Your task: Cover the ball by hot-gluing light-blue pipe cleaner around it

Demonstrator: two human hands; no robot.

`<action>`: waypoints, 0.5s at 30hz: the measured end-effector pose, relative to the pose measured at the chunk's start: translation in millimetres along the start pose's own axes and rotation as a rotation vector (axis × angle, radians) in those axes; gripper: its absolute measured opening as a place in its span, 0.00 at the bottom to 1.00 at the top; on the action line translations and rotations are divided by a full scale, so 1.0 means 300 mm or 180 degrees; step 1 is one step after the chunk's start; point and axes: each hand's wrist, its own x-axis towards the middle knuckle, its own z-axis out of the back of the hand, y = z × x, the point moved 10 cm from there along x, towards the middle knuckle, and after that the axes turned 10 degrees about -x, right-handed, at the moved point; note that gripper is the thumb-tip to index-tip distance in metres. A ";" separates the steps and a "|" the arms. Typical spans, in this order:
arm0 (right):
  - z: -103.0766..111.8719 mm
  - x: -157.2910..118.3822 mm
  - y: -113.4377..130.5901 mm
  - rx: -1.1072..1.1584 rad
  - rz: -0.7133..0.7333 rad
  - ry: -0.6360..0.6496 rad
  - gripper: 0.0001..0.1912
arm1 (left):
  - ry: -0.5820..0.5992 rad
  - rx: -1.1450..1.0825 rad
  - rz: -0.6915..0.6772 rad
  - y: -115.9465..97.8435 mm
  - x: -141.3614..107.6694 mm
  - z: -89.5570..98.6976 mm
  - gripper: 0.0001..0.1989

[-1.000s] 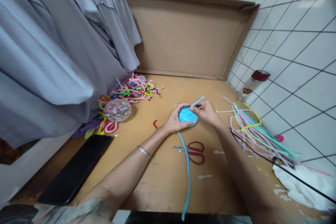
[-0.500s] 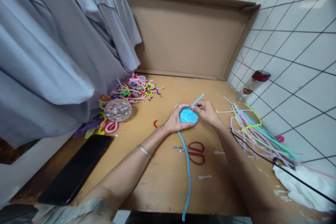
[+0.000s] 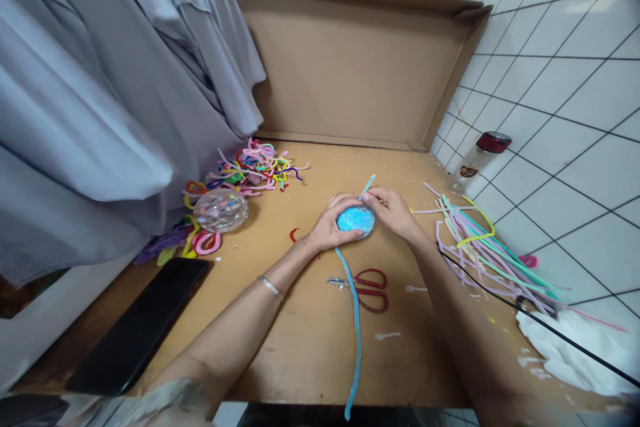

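Two hands work at the centre of the frame on a rounded blue wound piece, held just above the counter or resting on it; which of the two I cannot tell. The left hand is curled around its left side, thumb along the lower edge and fingers over the top. The right hand has thumb and forefinger closed in a pinch at the upper right edge, where a short blue end pokes up.

What has just changed is small: that end leaned to the right a second ago and now stands steeper, and the piece has tipped so that its upper face shows less. The right fingertips have shifted with it to the upper rim. To judge by this, the end is being worked at the rim and is not yet tucked down.

The long blue tail stays loose, running from beneath the left hand to the bottom edge of the frame. It crosses the red-handled scissors, which lie unmoved, lower centre, with neither hand on them.
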 end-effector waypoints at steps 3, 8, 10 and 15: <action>0.070 -0.003 -0.046 0.0094 -0.0226 -0.0409 0.19 | -0.0034 -0.0020 0.0097 0.012 0.001 0.007 0.29; 0.171 -0.028 -0.166 -0.0825 -0.1095 -0.0710 0.22 | -0.0012 -0.0059 0.0163 0.034 -0.006 0.008 0.28; 0.156 -0.041 -0.208 -0.1682 -0.1497 -0.0283 0.23 | -0.0005 -0.0046 0.0221 0.047 -0.009 0.007 0.25; 0.055 -0.104 -0.340 -0.2811 -0.2319 0.0995 0.28 | -0.0046 -0.0072 0.0283 0.049 -0.005 0.012 0.26</action>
